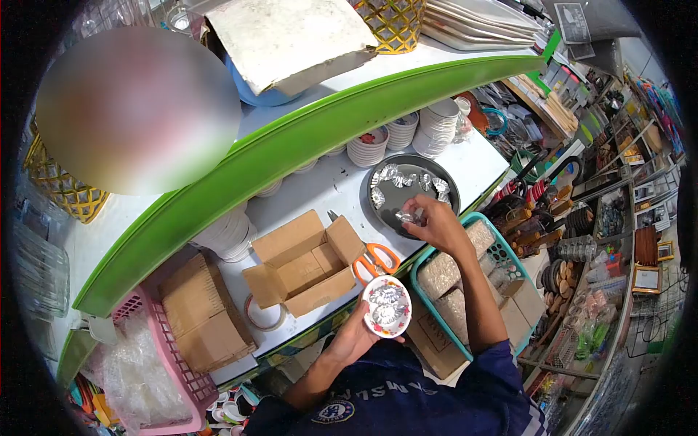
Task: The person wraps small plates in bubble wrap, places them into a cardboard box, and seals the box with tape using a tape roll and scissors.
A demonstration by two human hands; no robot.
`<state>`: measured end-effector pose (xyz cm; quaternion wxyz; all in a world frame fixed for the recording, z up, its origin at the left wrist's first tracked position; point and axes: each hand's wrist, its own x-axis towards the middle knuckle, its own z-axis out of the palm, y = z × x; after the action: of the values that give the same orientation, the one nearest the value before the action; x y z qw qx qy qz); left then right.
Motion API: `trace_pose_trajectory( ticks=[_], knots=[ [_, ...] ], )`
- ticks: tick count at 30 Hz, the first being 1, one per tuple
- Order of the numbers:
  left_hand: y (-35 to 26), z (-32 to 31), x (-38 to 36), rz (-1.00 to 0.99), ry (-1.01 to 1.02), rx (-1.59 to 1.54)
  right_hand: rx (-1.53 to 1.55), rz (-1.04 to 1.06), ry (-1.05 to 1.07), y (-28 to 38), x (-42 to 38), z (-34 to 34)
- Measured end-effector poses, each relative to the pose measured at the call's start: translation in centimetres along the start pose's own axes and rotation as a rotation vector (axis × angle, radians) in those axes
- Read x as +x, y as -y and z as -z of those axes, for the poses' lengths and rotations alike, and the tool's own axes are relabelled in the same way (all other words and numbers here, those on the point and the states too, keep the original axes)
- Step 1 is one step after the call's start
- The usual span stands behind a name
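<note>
My left hand [351, 336] holds a small white bowl [387, 307] with a red floral rim, and shiny silver fluted cups [388, 294] lie inside it. Over the near edge of a round dark tray [392, 207], my right hand [429, 221] pinches a small silver piece [408, 217] between its fingers. Several more silver fluted cups [390, 172] sit around the far part of that tray. Orange-handled scissors [376, 262] lie just beyond the bowl, beside an open, empty cardboard box [309, 265].
Stacked bowls [436, 129] stand behind the tray, under a green-edged shelf [291, 131]. A teal basket [419, 280] with wrapped packs is at the right. Left are a tape roll [265, 314], cardboard [203, 312] and a pink basket [161, 334] of plastic.
</note>
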<state>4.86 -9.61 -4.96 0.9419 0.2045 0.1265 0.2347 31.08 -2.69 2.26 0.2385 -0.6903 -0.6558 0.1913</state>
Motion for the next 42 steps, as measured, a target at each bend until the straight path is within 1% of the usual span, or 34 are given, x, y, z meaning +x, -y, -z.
trace_pose_trajectory(
  ticks=[2,3,5,6,8,11,13,15,16,17,20,24,26,27,32,39,41,42],
  knots=[
    [-0.1,0.0,0.0,0.000,0.006,-0.002,0.149,-0.009,-0.114,1.2,-1.6,0.1],
    [-0.2,0.0,0.1,0.002,0.008,-0.002,0.148,-0.010,-0.116,1.8,-2.6,0.1],
    [-0.3,-0.1,0.1,0.003,0.006,0.016,0.161,0.233,-0.173,3.2,-4.8,0.1],
    [-0.3,-0.2,0.1,0.003,0.005,0.016,0.161,0.233,-0.172,4.1,-5.9,0.3],
    [-0.3,-0.2,0.2,-0.013,0.013,0.008,0.106,0.342,-0.086,5.7,-8.0,0.8],
    [-0.4,-0.5,0.2,-0.030,0.007,0.013,0.022,0.390,-0.045,6.8,-10.1,0.3],
    [-0.5,-1.0,0.2,-0.033,-0.022,0.035,-0.018,0.404,-0.068,7.8,-11.1,0.3],
    [-0.5,-1.1,0.2,-0.036,-0.054,0.058,-0.019,0.464,-0.041,8.1,-11.8,0.5],
    [-0.4,-1.0,0.1,-0.033,-0.050,0.058,-0.036,0.426,0.014,8.5,-12.4,0.8],
    [-0.4,-1.0,0.2,-0.031,-0.044,0.058,-0.037,0.427,0.014,8.4,-12.5,0.9],
    [-0.5,-1.1,0.2,-0.035,-0.034,0.050,-0.194,0.603,-0.013,8.3,-13.0,0.9],
    [-0.5,-1.2,0.3,-0.054,-0.058,0.051,-0.285,0.568,0.044,8.9,-13.5,0.6],
    [-0.7,-1.1,0.2,-0.046,0.013,0.026,-0.299,0.528,0.062,9.1,-13.7,0.4],
    [-0.7,-1.0,0.3,-0.046,0.014,0.026,-0.300,0.529,0.062,9.0,-13.7,0.2],
    [-0.3,-0.8,0.6,-0.045,-0.056,0.007,-0.205,0.459,0.037,9.1,-13.5,-0.4],
    [-0.5,-0.6,1.1,-0.061,-0.047,0.027,-0.116,0.451,0.015,9.0,-12.8,0.3],
    [-0.7,-0.6,1.2,-0.049,0.009,0.034,0.005,0.458,-0.067,8.8,-12.2,0.6],
    [-0.8,-0.7,1.3,-0.051,0.011,0.037,0.004,0.461,-0.069,8.3,-11.8,0.7]
  ],
)
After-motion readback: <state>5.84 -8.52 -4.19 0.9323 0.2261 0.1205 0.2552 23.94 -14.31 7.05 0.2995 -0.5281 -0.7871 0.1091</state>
